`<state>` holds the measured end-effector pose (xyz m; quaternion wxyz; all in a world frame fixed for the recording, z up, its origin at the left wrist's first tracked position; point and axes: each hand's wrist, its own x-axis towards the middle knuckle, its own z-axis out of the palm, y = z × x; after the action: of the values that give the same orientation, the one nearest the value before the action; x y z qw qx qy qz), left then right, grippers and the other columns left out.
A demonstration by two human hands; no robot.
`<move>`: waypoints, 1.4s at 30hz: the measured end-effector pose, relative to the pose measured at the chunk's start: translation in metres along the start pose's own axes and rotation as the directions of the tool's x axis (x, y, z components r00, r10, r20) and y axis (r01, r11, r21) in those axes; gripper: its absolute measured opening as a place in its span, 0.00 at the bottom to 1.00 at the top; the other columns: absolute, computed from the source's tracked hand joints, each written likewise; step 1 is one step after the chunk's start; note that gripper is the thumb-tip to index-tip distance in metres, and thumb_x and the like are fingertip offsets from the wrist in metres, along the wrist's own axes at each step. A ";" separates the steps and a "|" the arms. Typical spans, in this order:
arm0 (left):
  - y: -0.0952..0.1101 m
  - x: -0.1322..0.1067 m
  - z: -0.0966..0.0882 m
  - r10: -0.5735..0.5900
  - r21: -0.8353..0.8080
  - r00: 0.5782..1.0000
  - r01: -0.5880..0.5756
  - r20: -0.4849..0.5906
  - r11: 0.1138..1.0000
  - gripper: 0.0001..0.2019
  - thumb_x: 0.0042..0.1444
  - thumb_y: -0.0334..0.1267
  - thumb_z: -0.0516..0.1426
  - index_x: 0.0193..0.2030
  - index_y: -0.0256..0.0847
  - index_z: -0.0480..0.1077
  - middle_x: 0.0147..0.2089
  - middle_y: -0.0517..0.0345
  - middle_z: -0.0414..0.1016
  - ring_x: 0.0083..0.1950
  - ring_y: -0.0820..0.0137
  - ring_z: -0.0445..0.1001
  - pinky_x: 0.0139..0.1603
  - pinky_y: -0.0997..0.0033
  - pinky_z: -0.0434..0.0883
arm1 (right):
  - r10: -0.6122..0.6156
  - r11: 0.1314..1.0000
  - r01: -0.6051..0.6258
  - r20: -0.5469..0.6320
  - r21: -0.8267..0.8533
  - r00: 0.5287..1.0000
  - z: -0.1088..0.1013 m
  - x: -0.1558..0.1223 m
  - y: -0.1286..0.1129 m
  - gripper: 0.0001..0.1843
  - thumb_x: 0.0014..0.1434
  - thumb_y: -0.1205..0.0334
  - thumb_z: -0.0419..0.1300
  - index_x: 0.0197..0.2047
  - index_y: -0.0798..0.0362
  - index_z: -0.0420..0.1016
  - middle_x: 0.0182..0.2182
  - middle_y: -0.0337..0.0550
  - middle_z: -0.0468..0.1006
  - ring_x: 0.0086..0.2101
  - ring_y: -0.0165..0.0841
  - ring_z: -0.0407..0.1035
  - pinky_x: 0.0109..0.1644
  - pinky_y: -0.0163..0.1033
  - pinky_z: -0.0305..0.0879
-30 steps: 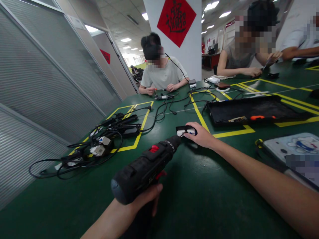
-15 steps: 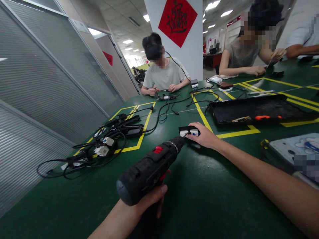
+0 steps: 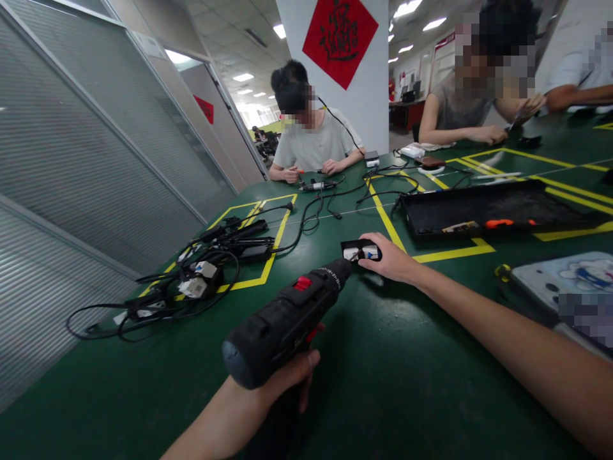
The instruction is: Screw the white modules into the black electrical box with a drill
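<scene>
My left hand is wrapped round the grip of a black cordless drill with a red switch on top. The drill's chuck points away from me, toward a small black casing with white parts inside. My right hand grips that casing by its right side, just above the green table. The drill's bit reaches the white parts at the casing's open face; whether it sits in a screw is too small to tell. Below the chuck, the drill's handle is mostly hidden by my left hand.
Black cables and plug parts lie tangled on the left. A black tray with orange items stands at the right, beyond a cartoon-printed case. Co-workers sit across the green table, and more cables run toward them.
The view has shifted slightly, moving the whole scene a little left and up. Both hands keep their hold, with the drill still against the casing.
</scene>
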<state>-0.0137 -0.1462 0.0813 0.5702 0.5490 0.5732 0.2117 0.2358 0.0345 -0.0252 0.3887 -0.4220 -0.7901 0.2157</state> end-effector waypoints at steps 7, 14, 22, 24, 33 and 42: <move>0.001 0.001 -0.001 -0.009 0.045 1.000 0.009 0.006 0.999 0.23 0.57 0.48 0.55 0.55 0.37 0.63 0.26 0.59 0.70 0.28 0.69 0.69 0.33 0.67 0.66 | 0.009 1.000 -0.009 0.007 0.013 1.000 0.000 0.000 0.002 0.24 0.56 0.61 0.62 0.55 0.53 0.62 0.47 0.45 0.65 0.43 0.35 0.65 0.50 0.42 0.62; 0.001 0.001 -0.002 -0.029 0.026 1.000 0.028 0.005 0.999 0.17 0.56 0.49 0.55 0.40 0.35 0.69 0.25 0.57 0.71 0.27 0.69 0.69 0.32 0.68 0.66 | 0.022 0.999 -0.022 0.006 0.031 1.000 0.000 0.001 0.001 0.23 0.55 0.62 0.63 0.54 0.51 0.63 0.46 0.44 0.66 0.42 0.35 0.65 0.50 0.42 0.62; 0.003 0.002 -0.002 0.024 0.024 0.999 -0.025 0.025 0.999 0.15 0.57 0.47 0.55 0.43 0.37 0.65 0.24 0.60 0.69 0.27 0.69 0.69 0.31 0.68 0.67 | 0.031 0.999 -0.031 0.007 0.043 0.999 0.000 0.002 0.001 0.23 0.55 0.63 0.63 0.53 0.52 0.64 0.46 0.44 0.66 0.41 0.35 0.65 0.47 0.40 0.63; 0.003 0.002 -0.002 0.037 0.036 0.999 -0.038 0.039 0.999 0.14 0.57 0.45 0.55 0.43 0.37 0.65 0.25 0.60 0.70 0.27 0.70 0.69 0.32 0.68 0.67 | 0.037 0.998 -0.037 0.008 0.040 0.999 0.000 0.002 0.000 0.23 0.55 0.63 0.63 0.53 0.52 0.64 0.46 0.45 0.66 0.41 0.35 0.65 0.46 0.39 0.63; 0.001 0.002 -0.001 0.004 0.116 1.000 -0.007 0.028 0.993 0.16 0.58 0.46 0.54 0.44 0.35 0.68 0.26 0.56 0.72 0.28 0.68 0.69 0.33 0.67 0.66 | 0.037 0.999 -0.037 0.000 0.038 0.999 0.000 0.002 0.003 0.23 0.54 0.63 0.63 0.53 0.52 0.65 0.46 0.44 0.66 0.43 0.36 0.65 0.50 0.41 0.61; 0.000 0.000 0.001 0.028 0.030 0.999 -0.029 0.028 0.999 0.18 0.56 0.46 0.56 0.49 0.37 0.64 0.37 0.54 0.71 0.28 0.71 0.70 0.33 0.66 0.68 | 0.036 0.999 -0.036 0.004 0.020 0.999 0.001 0.003 0.005 0.24 0.54 0.61 0.63 0.54 0.52 0.64 0.47 0.44 0.66 0.44 0.36 0.65 0.53 0.42 0.60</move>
<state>-0.0127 -0.1464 0.0814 0.5667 0.5687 0.5605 0.2033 0.2363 0.0400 -0.0283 0.3875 -0.4318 -0.7809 0.2314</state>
